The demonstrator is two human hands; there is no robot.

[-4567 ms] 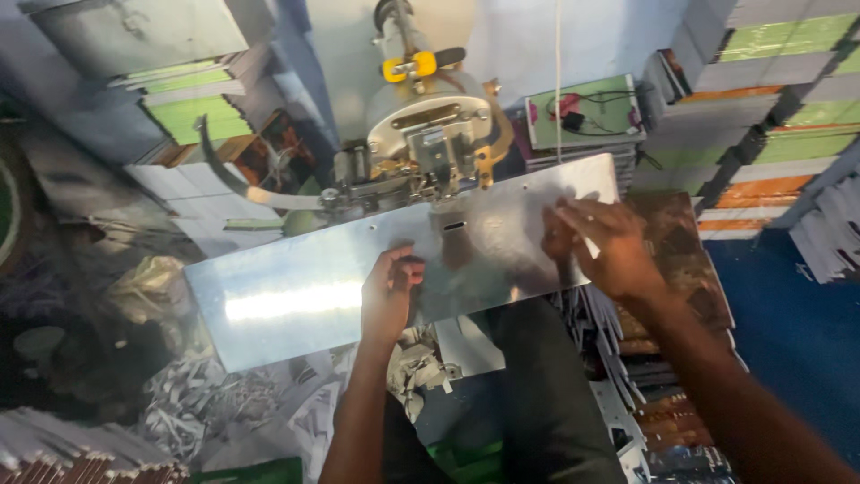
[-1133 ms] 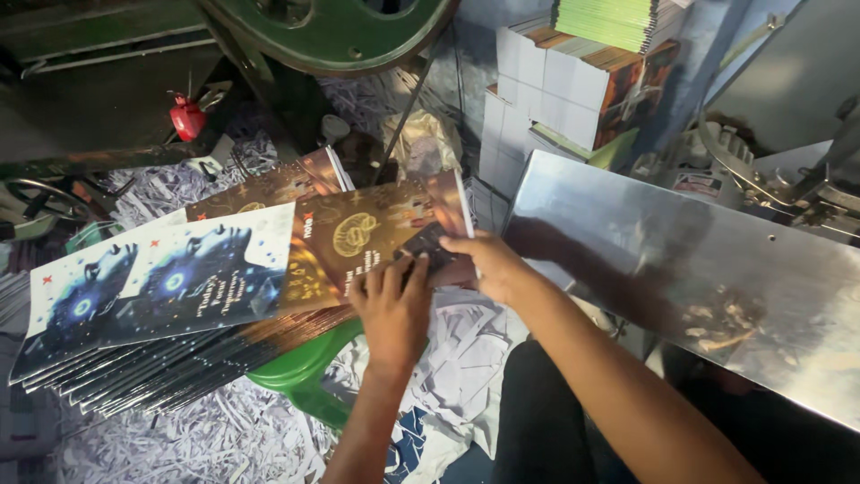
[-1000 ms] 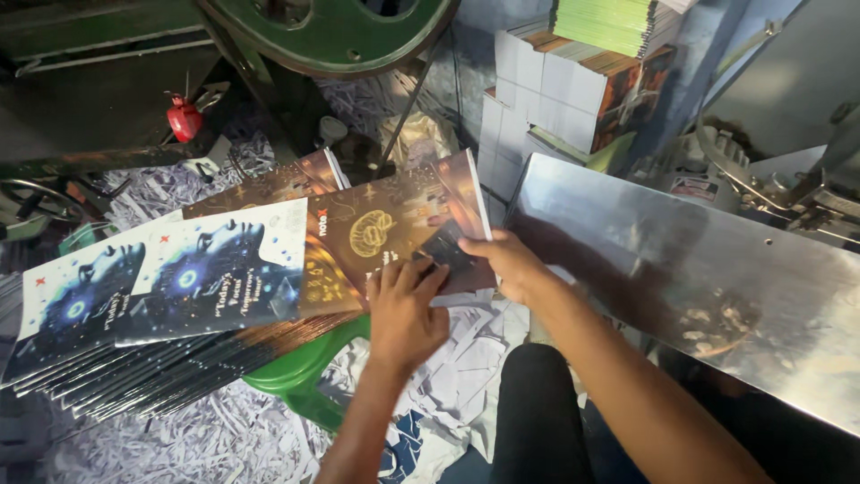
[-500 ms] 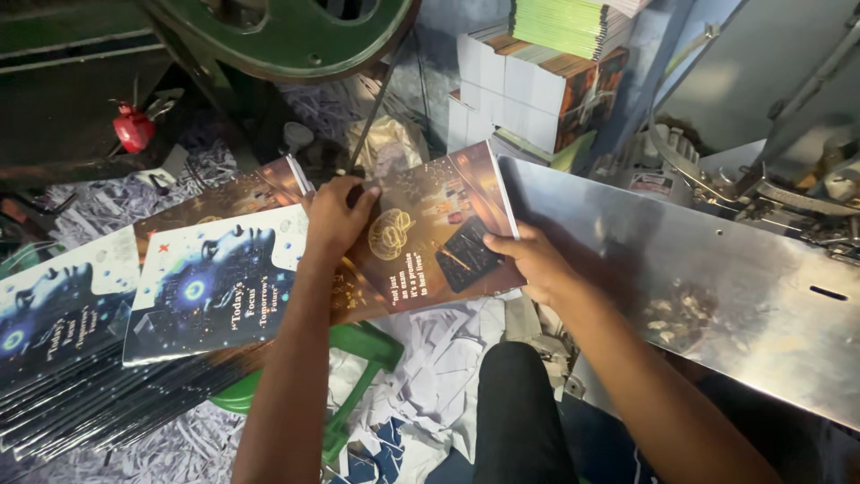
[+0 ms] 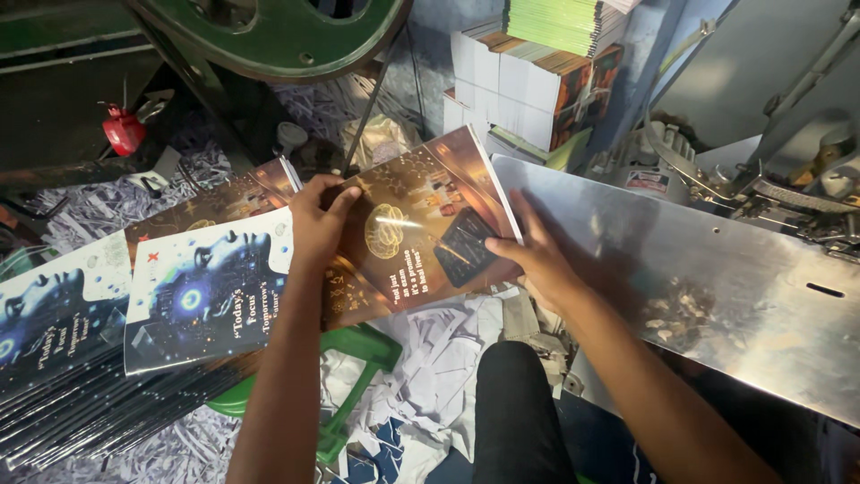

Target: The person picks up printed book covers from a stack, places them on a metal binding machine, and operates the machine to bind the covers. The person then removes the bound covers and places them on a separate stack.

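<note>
Both hands hold one glossy brown printed cover sheet point(image 5: 421, 233), lifted at a tilt off the fanned pile of covers point(image 5: 134, 341). Left hand point(image 5: 318, 224) pinches the sheet's left edge, thumb on top, fingers curled under. Right hand point(image 5: 533, 255) grips the right edge near the lower corner, thumb on the printed face, other fingers behind. Both grips are closed on the sheet, not wide.

Progress, judging from how things lie: one sheet is picked and clear of the pile, but it isn't on the steel machine table point(image 5: 717, 296) yet. Its right edge sits just over the table's left end; the rest hangs between pile and table. Many covers are left: blue-face ones lie fanned to the left of the held sheet, w/ more brown ones under them. So it looks like an early-to-mid stage, w/ most of the pile untouched.

Orientation: the sheet's long axis runs diagonally, lower-left up to upper-right, top corner aimed toward the stack of bound books point(image 5: 537, 90) beyond the table's far-left corner. Printed face is up, toward the camera, w/ glare across the middle. The upper-right end rides higher than the lower-left end.

Around the table: paper trimmings point(image 5: 421, 394) lie on the floor near its left end, w/ a green plastic stool point(image 5: 358, 358) under the pile. The stitching head's metal parts point(image 5: 788, 188) sit at the table's far right. A small heap of scraps point(image 5: 676, 300) lies on the table surface.
</note>
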